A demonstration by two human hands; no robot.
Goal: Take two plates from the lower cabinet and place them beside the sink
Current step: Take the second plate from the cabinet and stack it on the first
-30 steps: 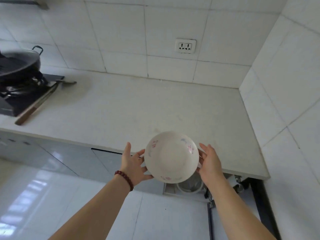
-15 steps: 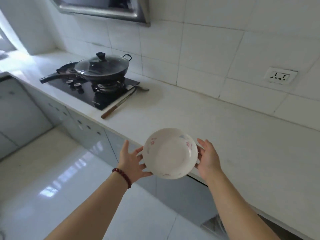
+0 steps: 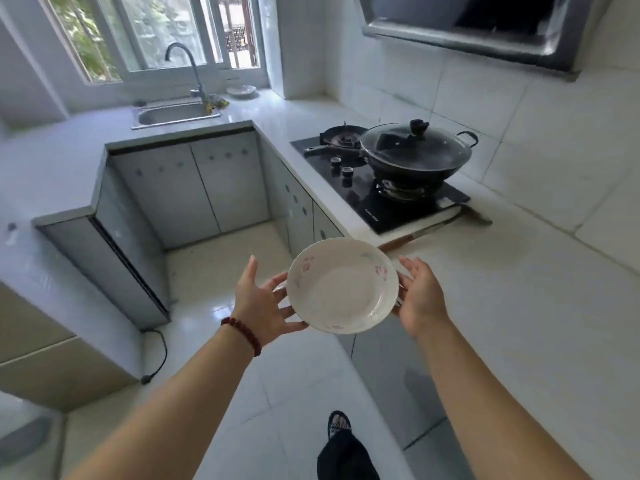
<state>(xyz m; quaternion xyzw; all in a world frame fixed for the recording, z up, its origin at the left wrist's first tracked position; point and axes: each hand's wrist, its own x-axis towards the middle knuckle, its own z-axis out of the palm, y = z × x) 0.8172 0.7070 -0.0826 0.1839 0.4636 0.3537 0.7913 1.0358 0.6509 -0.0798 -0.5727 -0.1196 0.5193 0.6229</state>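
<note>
A white plate with pink and blue flower marks (image 3: 341,285) is held level in front of me, above the floor beside the counter edge. My left hand (image 3: 258,299), with a dark red bead bracelet at the wrist, supports its left rim from below. My right hand (image 3: 420,299) holds its right rim. A second rim edge shows just under the plate near my left fingers. The steel sink (image 3: 175,114) with a curved tap (image 3: 185,69) is far off at the back left, under the window.
A black gas hob (image 3: 367,199) with a lidded wok (image 3: 415,152) sits on the white counter (image 3: 519,306) to the right. A knife lies beside the hob. A small dish (image 3: 241,90) stands right of the sink. Grey cabinets line the floor space; a black cable trails at left.
The view has swung left from the corner counter to the hob, then the sink. The plate stays between both hands, carried along.
</note>
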